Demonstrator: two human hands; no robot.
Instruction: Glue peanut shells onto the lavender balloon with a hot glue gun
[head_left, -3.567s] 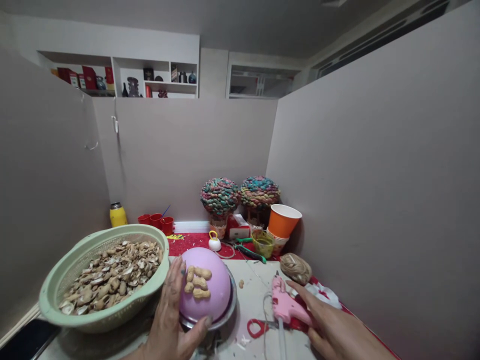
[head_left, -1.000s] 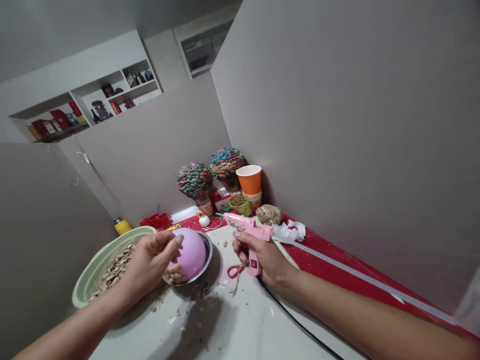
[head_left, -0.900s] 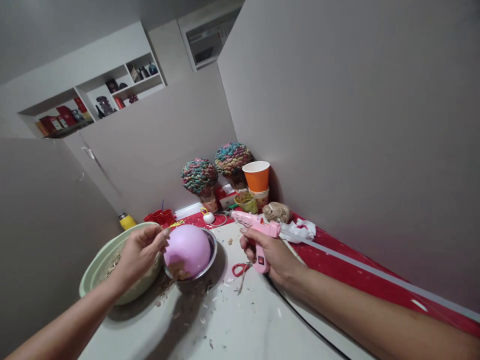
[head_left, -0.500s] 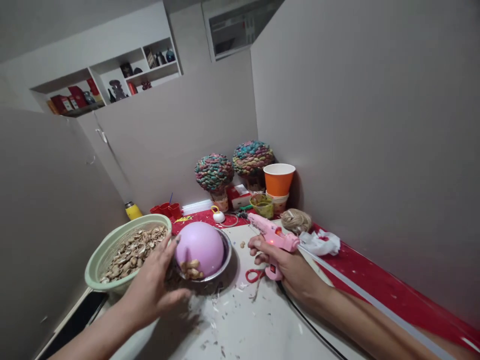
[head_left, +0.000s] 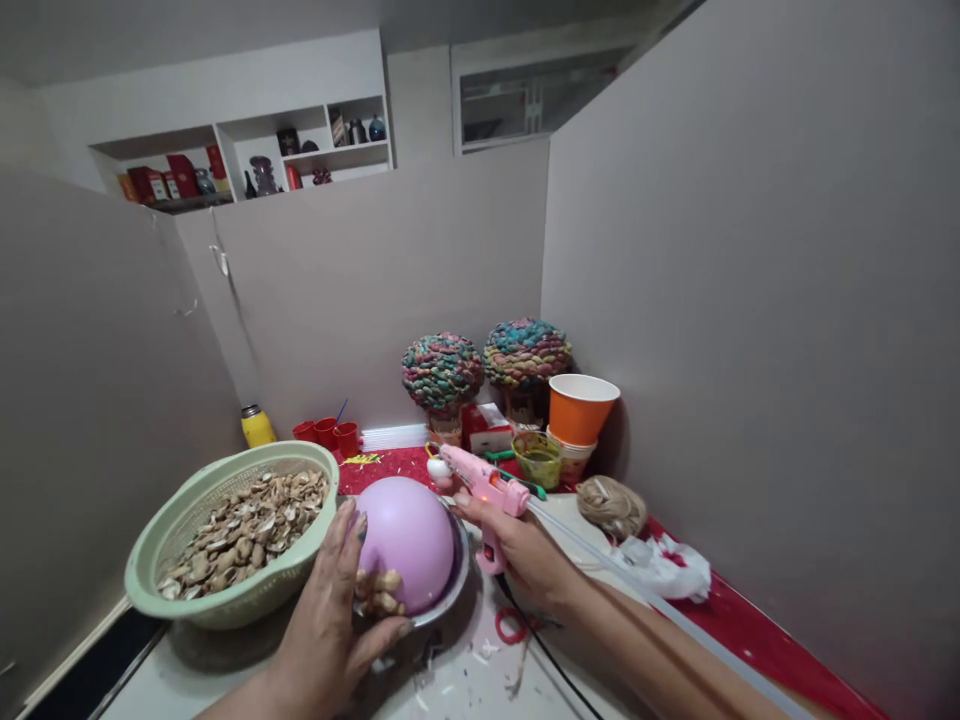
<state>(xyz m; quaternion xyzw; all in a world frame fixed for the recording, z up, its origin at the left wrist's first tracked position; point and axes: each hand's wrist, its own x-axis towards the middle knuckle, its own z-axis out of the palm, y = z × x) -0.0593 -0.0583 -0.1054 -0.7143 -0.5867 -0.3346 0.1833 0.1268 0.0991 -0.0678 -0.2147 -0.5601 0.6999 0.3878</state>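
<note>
"What's what, L to R? Quick, pls."

"Green colander (head_left: pixel 225 612) is standing far left, holding the nut shells (head_left: pixel 247 530), prob. for easy reach. My left hand (head_left: pixel 326 610) is spreading along the left side of the purple ball (head_left: pixel 409 530), thumb apart, pinching nothing. Prob. steadying it; can't tell how hard it's pressing."

"Ball's loc.?"

"It's sitting in a metal bowl (head_left: pixel 459 575), b/w my hands, prob. b/c it'd be rolling otherwise. Peanuts (head_left: pixel 382 590) are clustering low on its near-left side, partly hiding behind my hand. To the right, the pink glue gun (head_left: pixel 487 480) is pointing away and a bit left; my right hand (head_left: pixel 517 550) is wrapping tight round its handle, prob. for control. Glue stick (head_left: pixel 645 590) is trailing out the back."

"Qty?"

"I'm counting L to R: colander, 1; shells, too many to ct.; red cups (head_left: pixel 346 440), 3; peanuts, min. 3 showing; ball, 1; bowl, 1; knobbly domes (head_left: pixel 442 375), 2; glue gun, 1; orange cup (head_left: pixel 583 412), 1; twine bundle (head_left: pixel 611 507), 1."
</note>
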